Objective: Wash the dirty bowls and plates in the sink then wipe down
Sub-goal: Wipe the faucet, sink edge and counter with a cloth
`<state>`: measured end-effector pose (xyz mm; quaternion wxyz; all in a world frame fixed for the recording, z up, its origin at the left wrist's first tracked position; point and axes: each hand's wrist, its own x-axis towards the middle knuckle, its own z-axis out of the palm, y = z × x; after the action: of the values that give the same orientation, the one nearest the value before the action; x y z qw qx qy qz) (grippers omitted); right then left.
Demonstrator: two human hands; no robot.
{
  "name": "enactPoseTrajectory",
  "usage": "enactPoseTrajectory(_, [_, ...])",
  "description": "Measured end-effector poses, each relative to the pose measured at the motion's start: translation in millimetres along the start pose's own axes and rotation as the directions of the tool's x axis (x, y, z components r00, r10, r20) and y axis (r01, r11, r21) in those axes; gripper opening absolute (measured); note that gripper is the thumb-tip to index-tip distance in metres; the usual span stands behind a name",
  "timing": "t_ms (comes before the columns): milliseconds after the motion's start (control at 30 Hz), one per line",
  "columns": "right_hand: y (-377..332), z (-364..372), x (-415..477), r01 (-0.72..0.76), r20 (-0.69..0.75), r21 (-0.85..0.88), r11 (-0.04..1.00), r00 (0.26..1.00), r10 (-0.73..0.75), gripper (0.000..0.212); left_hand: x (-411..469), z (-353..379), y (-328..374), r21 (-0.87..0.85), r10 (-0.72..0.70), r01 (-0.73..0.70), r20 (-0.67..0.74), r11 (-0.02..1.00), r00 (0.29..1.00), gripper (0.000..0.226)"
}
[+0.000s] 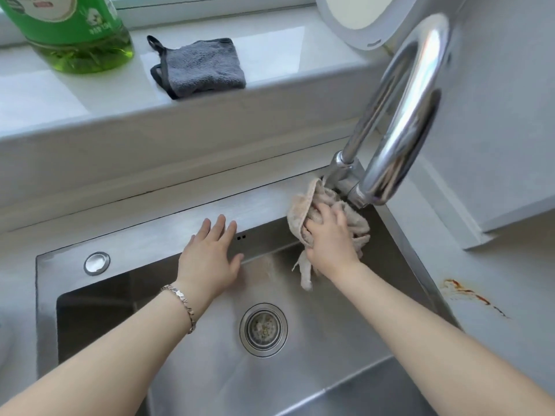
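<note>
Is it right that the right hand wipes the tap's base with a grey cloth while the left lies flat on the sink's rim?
Not grey: the head view shows the right hand wiping the tap's base with a beige cloth, the left hand flat on the sink's rim.

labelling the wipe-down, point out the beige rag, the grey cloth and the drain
beige rag (298, 216), head view, its pinkish outer fold
grey cloth (204, 67), head view, middle of its top
drain (263, 330), head view, strainer centre
</note>
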<state>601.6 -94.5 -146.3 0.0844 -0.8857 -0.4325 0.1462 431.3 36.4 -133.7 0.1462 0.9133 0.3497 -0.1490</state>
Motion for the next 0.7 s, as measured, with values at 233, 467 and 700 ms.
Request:
enactPoseTrajectory(233, [86,-80,-98,-0.154,-0.274,0.305,0.94,0.931,0.242,0.041,-1,4,31,0.123,-0.093,0.095,-0.021,0.988,0.995,0.068])
enactPoseTrajectory(467, [152,-96,3,-0.008,-0.19,0.203,0.979,0.981,0.048,0.057,13,16,113,0.028,-0.055,0.055,-0.027,0.998,0.998,0.066])
enactPoseTrajectory(700, [150,-81,139,0.129,0.023,0.324,0.937,0.989,-0.144,0.058,23,19,130,-0.025,-0.161,0.16,-0.033,0.987,0.986,0.064])
